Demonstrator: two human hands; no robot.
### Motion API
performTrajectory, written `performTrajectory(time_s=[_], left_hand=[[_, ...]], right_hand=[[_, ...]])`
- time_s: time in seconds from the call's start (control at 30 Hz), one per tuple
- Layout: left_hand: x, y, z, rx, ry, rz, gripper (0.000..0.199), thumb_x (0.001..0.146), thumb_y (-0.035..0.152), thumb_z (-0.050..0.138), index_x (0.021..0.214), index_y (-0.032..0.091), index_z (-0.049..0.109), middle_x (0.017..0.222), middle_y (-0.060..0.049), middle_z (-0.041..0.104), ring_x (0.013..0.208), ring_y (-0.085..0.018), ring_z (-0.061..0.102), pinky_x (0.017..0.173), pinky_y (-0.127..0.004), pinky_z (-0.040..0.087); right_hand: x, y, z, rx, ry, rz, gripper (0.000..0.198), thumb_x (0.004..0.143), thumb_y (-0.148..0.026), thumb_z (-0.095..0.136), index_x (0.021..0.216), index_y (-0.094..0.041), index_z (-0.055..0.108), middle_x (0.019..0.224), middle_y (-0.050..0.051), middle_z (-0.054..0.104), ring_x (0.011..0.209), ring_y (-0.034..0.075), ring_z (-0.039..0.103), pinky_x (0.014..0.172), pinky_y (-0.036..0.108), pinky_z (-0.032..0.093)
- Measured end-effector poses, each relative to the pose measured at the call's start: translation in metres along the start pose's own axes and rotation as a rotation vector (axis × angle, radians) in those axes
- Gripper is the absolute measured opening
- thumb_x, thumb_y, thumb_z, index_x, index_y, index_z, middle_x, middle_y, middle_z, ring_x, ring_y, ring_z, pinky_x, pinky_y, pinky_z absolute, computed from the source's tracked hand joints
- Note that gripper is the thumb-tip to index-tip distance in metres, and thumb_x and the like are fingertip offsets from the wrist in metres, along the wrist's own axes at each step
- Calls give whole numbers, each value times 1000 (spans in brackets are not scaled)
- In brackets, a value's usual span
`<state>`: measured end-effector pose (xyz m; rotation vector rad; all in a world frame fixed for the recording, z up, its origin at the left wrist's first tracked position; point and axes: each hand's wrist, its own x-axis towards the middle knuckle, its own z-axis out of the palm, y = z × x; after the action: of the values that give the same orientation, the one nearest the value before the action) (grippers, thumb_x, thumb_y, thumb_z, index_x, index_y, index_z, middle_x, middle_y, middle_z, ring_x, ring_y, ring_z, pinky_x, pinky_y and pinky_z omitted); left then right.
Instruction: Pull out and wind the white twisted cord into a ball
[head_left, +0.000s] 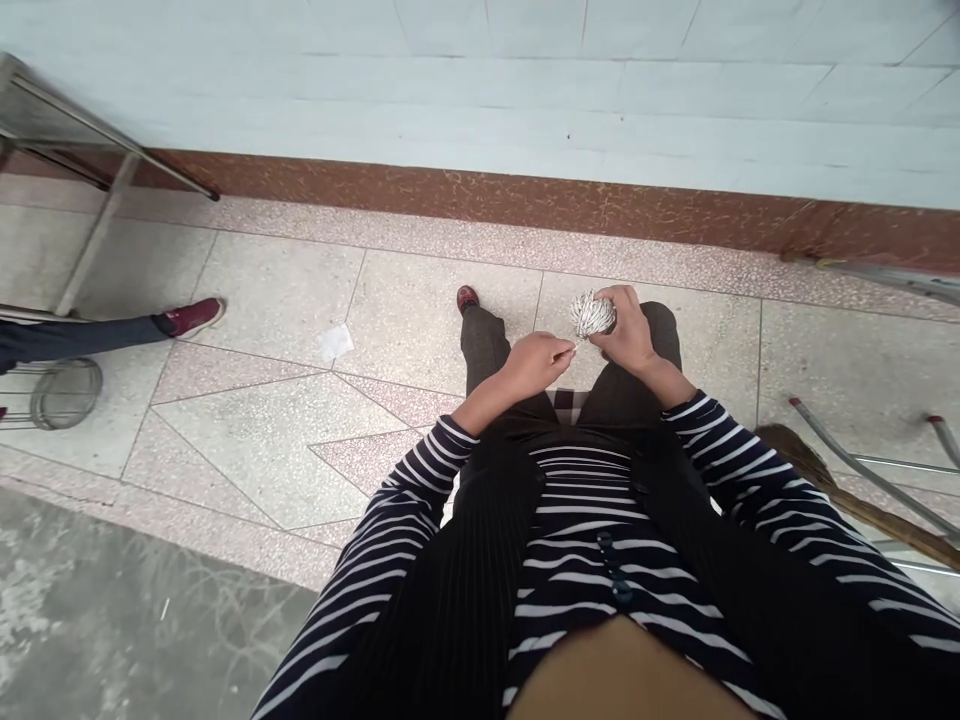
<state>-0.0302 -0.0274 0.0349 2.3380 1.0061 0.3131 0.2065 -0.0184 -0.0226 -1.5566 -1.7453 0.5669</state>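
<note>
A round ball of whitish string (592, 315) sits in my right hand (628, 332), with the fingers and thumb curled around its right side above my lap. Just left of it and lower, my left hand (536, 365) is closed in a pinch. A short pale bit of string shows at its fingertips, close to the underside of the ball. The two hands are only a small gap apart, over my dark trousers (486, 345).
A scrap of white paper (336, 342) lies on the tiled floor. Another person's shoe (196, 316) and a metal-framed table (101, 230) are at left, with a wire stand (67, 393). At right are a broom (795, 450) and metal stool legs (862, 465). A wall (525, 110) runs ahead.
</note>
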Motion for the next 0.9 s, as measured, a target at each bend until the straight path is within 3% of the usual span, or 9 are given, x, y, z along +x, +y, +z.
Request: performTrajectory(time_s=[0.1, 0.2, 0.33, 0.43, 0.63, 0.77, 0.9], left_hand=[[10, -5, -11, 105, 66, 79, 31, 105, 23, 53, 81, 19, 72, 74, -3, 71, 76, -19, 66, 104, -39, 54], [24, -12, -18, 221, 116, 200, 26, 106, 20, 53, 93, 19, 75, 76, -2, 72, 77, -17, 69, 125, -50, 46], [43, -26, -24, 304, 147, 281, 26, 111, 23, 51, 104, 19, 75, 79, 0, 71, 82, -17, 72, 130, -55, 43], [48, -26, -24, 311, 177, 300, 27, 114, 24, 47, 109, 20, 73, 82, 1, 71, 84, -15, 73, 130, -54, 45], [6, 8, -24, 261, 287, 330, 22, 115, 23, 44, 116, 21, 66, 95, 0, 75, 99, -16, 74, 132, -56, 45], [-30, 22, -12, 266, 209, 334, 24, 113, 19, 44, 109, 20, 68, 88, -2, 73, 90, -17, 74, 126, -52, 53], [-47, 19, 7, 232, 142, 220, 29, 111, 18, 44, 100, 19, 71, 79, -3, 72, 77, -17, 71, 117, -47, 58]], right_hand=[[-15, -7, -2, -34, -11, -64, 60, 71, -17, 68, 130, -26, 59, 135, 13, 60, 132, 38, 59, 113, 54, 54], [-22, -7, -4, -2, -27, -53, 64, 71, -22, 71, 134, -26, 57, 134, 13, 60, 130, 38, 60, 111, 55, 56], [-32, -8, -5, 144, -75, 32, 83, 75, -31, 76, 155, -29, 51, 135, 12, 58, 126, 38, 61, 105, 57, 58], [-39, -15, -5, 224, -126, 53, 89, 79, -35, 78, 163, -33, 49, 135, 11, 57, 129, 38, 58, 113, 62, 53], [-38, -19, -7, 138, -3, 96, 88, 71, -28, 77, 157, -24, 56, 132, 13, 59, 128, 38, 58, 120, 64, 48], [-25, -8, -9, 50, 111, 168, 86, 67, -28, 77, 151, -20, 60, 136, 15, 57, 132, 41, 57, 123, 67, 45], [-13, 4, -4, 50, 158, 222, 84, 66, -28, 76, 149, -24, 61, 133, 14, 58, 128, 41, 59, 123, 68, 45]])
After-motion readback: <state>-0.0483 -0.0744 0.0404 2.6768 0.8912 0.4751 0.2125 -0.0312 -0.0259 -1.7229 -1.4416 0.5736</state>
